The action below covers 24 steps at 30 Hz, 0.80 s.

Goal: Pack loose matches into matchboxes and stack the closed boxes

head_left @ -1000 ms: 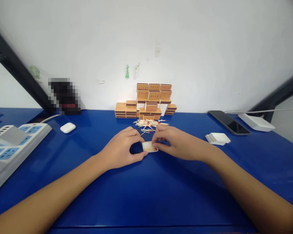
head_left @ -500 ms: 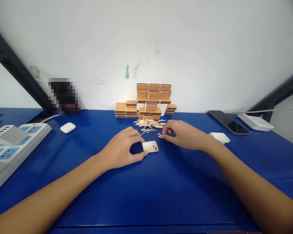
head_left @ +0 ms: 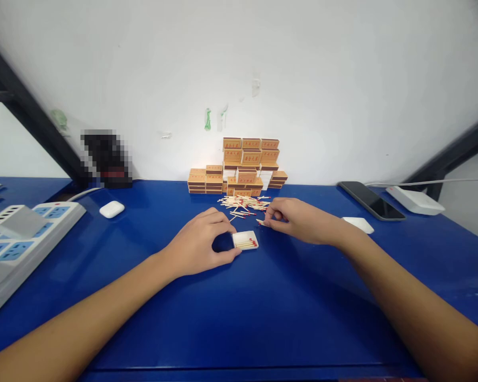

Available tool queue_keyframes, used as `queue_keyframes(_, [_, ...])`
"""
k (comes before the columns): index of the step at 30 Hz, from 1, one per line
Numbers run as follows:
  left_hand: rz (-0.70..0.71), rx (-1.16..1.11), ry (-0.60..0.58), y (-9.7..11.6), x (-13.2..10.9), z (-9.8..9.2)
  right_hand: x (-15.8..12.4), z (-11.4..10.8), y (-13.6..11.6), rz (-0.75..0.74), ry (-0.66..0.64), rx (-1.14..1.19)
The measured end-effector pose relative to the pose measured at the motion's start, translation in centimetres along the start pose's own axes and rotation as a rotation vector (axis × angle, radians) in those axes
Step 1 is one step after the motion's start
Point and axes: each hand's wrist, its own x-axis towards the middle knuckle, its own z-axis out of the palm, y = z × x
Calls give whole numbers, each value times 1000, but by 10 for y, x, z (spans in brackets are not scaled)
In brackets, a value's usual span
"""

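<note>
Between thumb and fingers, my left hand (head_left: 205,241) grips the left end of a small white matchbox tray (head_left: 242,236) on the blue table. Several red-tipped matches (head_left: 246,244) lie side by side along the tray's near side. To the right, my right hand (head_left: 289,218) is closed in a pinch on matches (head_left: 260,222), whose ends stick out to the left of its fingertips; their exact number is unclear. Just beyond both hands spreads a loose pile of matches (head_left: 241,202), with a few strays at its near edge.
Stacked matchboxes (head_left: 252,157) stand against the wall behind the pile. A power strip (head_left: 43,239) and a white earbud case (head_left: 112,209) lie left. On the right are a white object (head_left: 358,225), a phone (head_left: 370,200) and a white box with a cable (head_left: 415,200).
The matches in my right hand's fingertips have turned slightly. My left hand and the tray keep their place; the view has shifted a little.
</note>
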Motion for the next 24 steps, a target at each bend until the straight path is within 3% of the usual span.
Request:
queue_keyframes(8, [-2, 5, -26, 1, 0, 0, -12, 8, -40, -166, -13, 36])
queue_keyframes(14, [5, 11, -25, 1, 2, 0, -11, 23, -57, -192, 3, -138])
queue_keyframes(17, [0, 8, -32, 1, 1, 0, -10, 18, -50, -194, 59, -151])
queue_keyframes(21, [-11, -3, -26, 0, 0, 0, -7, -1, -26, -108, 248, -163])
queue_keyframes(24, [-1, -5, -25, 0, 0, 0, -5, -9, -6, 3, 194, -170])
